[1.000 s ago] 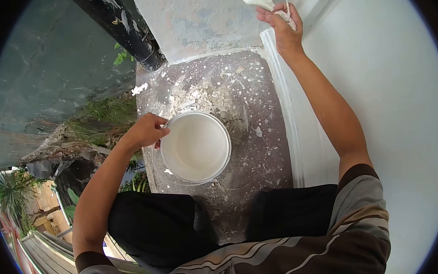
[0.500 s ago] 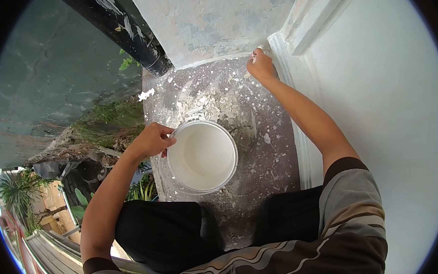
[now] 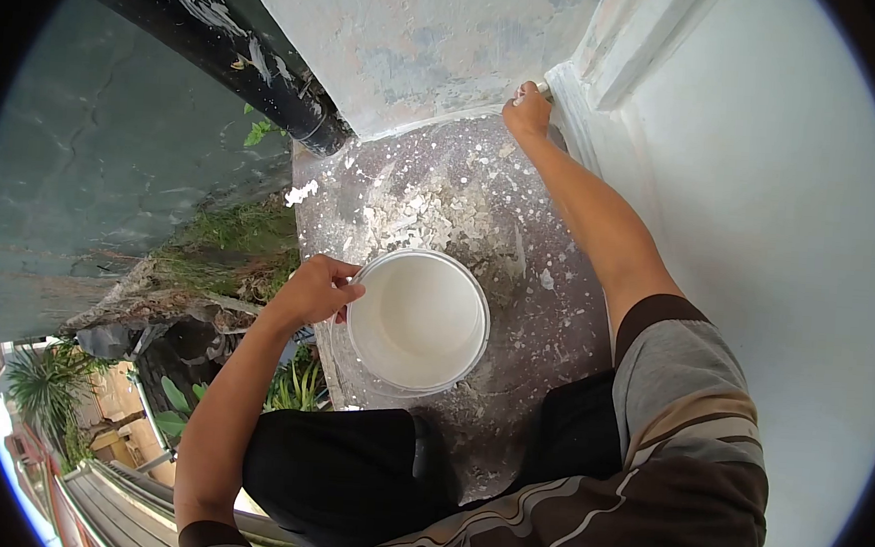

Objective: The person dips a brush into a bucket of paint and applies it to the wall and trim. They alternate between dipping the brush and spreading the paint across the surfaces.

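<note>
Likely heavy and sloshy, the paint bucket [image 3: 419,323]: left hand [image 3: 318,291] clamps its rim; right hand [image 3: 528,109] fisted, contents hidden, at the ledge's [image 3: 545,315] far corner

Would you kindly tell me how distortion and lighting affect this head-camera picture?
Head view: strong fisheye, black round border, the ledge bowed; even daylight, soft shadows; the white bucket bright, without glare; the left hand at its rim sharp; the right hand at the far corner small, its grasp unclear.

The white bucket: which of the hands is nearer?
Left. The left hand holds the white bucket by its rim; the right hand is far beyond it, at the wall corner.
</note>
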Motion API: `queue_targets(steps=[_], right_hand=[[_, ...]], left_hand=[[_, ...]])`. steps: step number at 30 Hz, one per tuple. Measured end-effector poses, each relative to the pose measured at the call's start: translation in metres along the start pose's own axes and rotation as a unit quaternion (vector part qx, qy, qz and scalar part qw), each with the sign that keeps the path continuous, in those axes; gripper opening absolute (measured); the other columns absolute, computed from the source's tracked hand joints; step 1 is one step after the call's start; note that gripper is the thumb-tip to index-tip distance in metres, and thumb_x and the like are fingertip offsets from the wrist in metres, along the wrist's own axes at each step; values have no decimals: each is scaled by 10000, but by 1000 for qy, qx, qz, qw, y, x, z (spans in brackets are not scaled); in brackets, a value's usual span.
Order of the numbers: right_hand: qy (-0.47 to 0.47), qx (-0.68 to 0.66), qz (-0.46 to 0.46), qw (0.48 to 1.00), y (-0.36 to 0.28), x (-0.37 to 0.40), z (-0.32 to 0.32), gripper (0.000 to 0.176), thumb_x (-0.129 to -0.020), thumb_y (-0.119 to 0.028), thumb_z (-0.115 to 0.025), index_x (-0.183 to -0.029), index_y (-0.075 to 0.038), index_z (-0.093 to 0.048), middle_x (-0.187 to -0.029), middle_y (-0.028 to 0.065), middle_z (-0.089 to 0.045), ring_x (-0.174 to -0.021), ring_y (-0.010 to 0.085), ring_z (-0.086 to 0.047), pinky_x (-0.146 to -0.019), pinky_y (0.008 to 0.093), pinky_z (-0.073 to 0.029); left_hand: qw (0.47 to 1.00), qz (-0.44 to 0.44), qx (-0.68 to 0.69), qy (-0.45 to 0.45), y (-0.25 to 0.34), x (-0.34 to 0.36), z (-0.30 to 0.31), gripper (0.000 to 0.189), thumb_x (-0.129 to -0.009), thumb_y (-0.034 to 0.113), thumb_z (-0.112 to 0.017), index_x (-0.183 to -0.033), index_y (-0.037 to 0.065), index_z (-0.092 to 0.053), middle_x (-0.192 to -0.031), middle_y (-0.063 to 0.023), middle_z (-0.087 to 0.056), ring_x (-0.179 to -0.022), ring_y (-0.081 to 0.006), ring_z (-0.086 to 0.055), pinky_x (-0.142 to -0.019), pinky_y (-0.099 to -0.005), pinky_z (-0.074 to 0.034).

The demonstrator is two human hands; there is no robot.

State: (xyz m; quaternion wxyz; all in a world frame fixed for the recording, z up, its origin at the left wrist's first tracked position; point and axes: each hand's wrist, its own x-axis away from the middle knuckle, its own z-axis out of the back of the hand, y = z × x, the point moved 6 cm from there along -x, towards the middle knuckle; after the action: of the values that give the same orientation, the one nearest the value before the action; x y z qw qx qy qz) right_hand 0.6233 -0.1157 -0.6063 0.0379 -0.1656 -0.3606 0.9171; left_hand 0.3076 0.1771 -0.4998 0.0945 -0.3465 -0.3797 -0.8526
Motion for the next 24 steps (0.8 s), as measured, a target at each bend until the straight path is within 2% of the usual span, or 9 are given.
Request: queue_targets(steps=[6, 7, 11, 14, 18, 24], right_hand=[[16, -121, 85, 989, -25, 31, 38, 111, -781, -74, -622, -850, -27, -550, -867, 220, -633, -868, 383, -621, -727, 456, -473], [39, -148, 160, 975, -33, 39, 43, 116, -789, -73, -614, -867, -21, -546, -843, 211, -620, -845, 387, -606, -723, 458, -467], [29, -125, 184, 975, -30, 59, 45, 150, -786, -81, -626, -904, -33, -547, -850, 192, -614, -872, 382, -588, -740, 461, -462], [41, -53, 19, 998, -3, 40, 33, 174, -779, -104, -647, -908, -38, -552, -858, 187, -624, -886, 370, -589, -763, 470, -464], [36, -49, -24, 998, 16, 14, 15, 197, -808, -185, -636, -952, -66, -574, -908, 197, -665, -912, 390, -632, -796, 453, -485], [28, -23, -40, 999, 2, -18, 4, 165, -779, -140, -630, -912, -44, -608, -907, 190, -675, -918, 389, -634, -812, 455, -489]], left_hand=[[1000, -12, 5, -17, 4, -1, -1, 296, -866, 102, -639, -1123, -40, -672, -679, -107, -672, -563, -147, -657, -586, -304, -520], [1000, -12, 7, -18, 5, -1, 0, 292, -867, 98, -637, -1122, -39, -673, -676, -104, -669, -560, -146, -655, -582, -306, -519], [1000, -9, 18, -8, 2, -1, -1, 284, -871, 91, -638, -1118, -45, -673, -665, -99, -661, -550, -139, -643, -577, -306, -517], [1000, -10, 11, -9, 9, 0, -1, 294, -871, 93, -646, -1122, -60, -665, -677, -104, -664, -551, -140, -641, -575, -303, -517], [1000, -8, 0, -7, 10, -1, -1, 319, -870, 95, -653, -1131, -88, -647, -704, -119, -679, -556, -147, -648, -577, -302, -519], [1000, -4, 4, 0, -4, -4, 0, 358, -864, 105, -662, -1155, -99, -627, -714, -133, -689, -566, -154, -660, -583, -304, -522]])
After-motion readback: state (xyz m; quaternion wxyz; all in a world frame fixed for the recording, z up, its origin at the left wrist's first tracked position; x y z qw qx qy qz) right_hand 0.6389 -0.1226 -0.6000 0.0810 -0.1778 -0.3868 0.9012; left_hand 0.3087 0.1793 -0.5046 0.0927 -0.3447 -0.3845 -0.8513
